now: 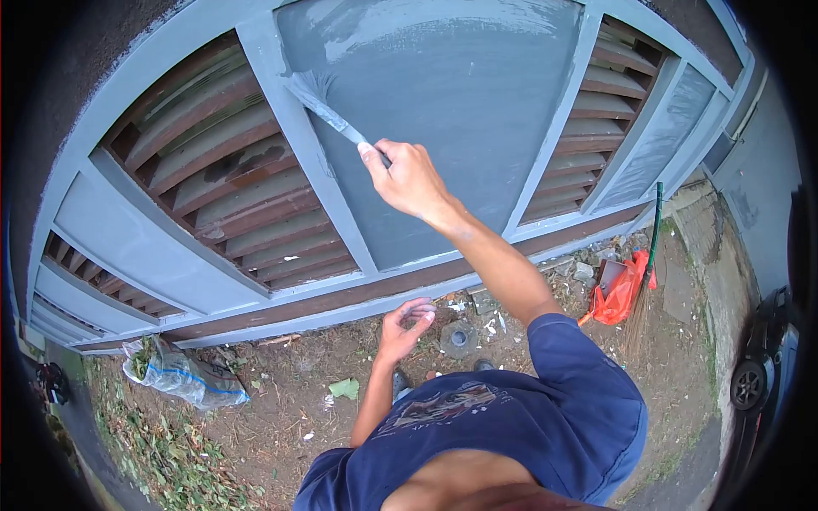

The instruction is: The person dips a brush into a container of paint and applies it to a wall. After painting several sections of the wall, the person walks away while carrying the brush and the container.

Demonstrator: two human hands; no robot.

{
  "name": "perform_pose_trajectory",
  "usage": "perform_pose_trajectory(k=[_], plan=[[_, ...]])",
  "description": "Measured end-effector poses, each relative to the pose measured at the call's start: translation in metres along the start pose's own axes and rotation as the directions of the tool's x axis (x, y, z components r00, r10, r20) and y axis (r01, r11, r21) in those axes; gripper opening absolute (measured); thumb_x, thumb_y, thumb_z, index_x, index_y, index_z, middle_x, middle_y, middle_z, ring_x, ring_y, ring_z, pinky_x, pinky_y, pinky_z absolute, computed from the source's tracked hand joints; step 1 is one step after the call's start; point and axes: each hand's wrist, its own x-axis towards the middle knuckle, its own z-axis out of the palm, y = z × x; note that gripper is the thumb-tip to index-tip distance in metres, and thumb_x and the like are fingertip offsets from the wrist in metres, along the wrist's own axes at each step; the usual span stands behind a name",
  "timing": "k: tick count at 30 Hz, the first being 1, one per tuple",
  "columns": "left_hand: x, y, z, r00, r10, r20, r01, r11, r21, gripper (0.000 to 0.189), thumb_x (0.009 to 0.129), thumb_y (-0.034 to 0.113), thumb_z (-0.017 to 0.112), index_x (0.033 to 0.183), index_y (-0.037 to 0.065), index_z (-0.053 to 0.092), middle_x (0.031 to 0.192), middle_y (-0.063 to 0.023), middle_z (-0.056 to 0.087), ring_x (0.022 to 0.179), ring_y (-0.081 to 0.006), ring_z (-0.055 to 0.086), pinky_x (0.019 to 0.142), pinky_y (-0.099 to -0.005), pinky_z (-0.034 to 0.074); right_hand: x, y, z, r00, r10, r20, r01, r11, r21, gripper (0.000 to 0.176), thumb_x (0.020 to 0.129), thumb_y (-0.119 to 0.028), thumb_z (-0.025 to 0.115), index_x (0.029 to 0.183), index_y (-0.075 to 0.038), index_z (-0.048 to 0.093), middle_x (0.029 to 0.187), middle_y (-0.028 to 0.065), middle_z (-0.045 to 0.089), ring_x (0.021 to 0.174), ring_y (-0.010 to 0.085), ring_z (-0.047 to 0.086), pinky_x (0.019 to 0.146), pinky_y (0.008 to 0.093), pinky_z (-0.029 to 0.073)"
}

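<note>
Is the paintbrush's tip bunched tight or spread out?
Spread out: the paintbrush in the right hand shows bristles fanning wider toward their ends, with separate strands visible.

No text, label, brand, number or sign can be read. The closest thing to lettering is on the navy T-shirt (545, 417) the person wears: a print (447, 406) across its chest, with small pale marks beside it that are too small to make out as letters or figures. To the left of the T-shirt, a plastic sack (192, 375) bears a blue stripe, and no words can be made out on it. To the right of the T-shirt, the dark car (754, 375) at the edge of the view shows no legible badge or number.
</note>
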Motion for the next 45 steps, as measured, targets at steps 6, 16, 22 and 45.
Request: perform_pose_trajectory(k=[6,16,22,45], plan=[[0.004,0.003,-0.002,1.0,0.006,-0.021,-0.006,1.0,-0.012,0.034,0.086,0.01,0.068,0.118,-0.001,0.06,0.101,-0.0102,0.068,0.092,-0.0141,0.064,0.085,-0.0297,0.05,0.009,0.058,-0.09,0.954,0.071,-0.292,-0.113,0.985,-0.129,0.048,0.094,-0.042,0.055,0.074,0.0,0.066,0.048,0.0062,0.043,0.048,0.0117,0.043,0.047,0.0326,0.035],[-0.005,0.012,-0.016,0.995,0.056,-0.085,-0.055,0.998,0.016,0.034,0.085,0.009,0.07,0.116,0.0,0.061,0.1,-0.0101,0.069,0.09,-0.013,0.064,0.083,-0.0286,0.05,0.016,0.127,-0.158,0.642,0.185,-0.744,-0.378,0.921,-0.097,0.049,0.093,-0.041,0.05,0.077,0.002,0.068,0.067,0.0209,0.065,0.07,0.0369,0.066,0.068,0.0431,0.049],[-0.02,0.006,-0.018,0.986,0.059,-0.157,-0.057,0.998,0.013,0.033,0.085,0.007,0.069,0.116,0.0,0.062,0.1,-0.0108,0.069,0.089,-0.013,0.065,0.082,-0.0281,0.051,0.016,0.034,-0.02,0.775,0.065,-0.628,-0.051,0.998,0.04,0.041,0.095,-0.026,0.052,0.067,0.004,0.057,0.05,0.0207,0.05,0.045,0.0374,0.051,0.047,0.0432,0.039],[0.001,0.006,0.008,0.998,0.014,0.069,-0.015,1.0,0.014,0.034,0.087,0.01,0.067,0.119,-0.001,0.059,0.103,-0.0112,0.067,0.093,-0.0148,0.063,0.086,-0.0308,0.05,0.02,0.066,-0.137,0.818,0.13,-0.56,-0.3,0.927,-0.224,0.049,0.093,-0.038,0.052,0.074,0.005,0.065,0.058,0.0205,0.059,0.059,0.0333,0.062,0.061,0.0403,0.047]])
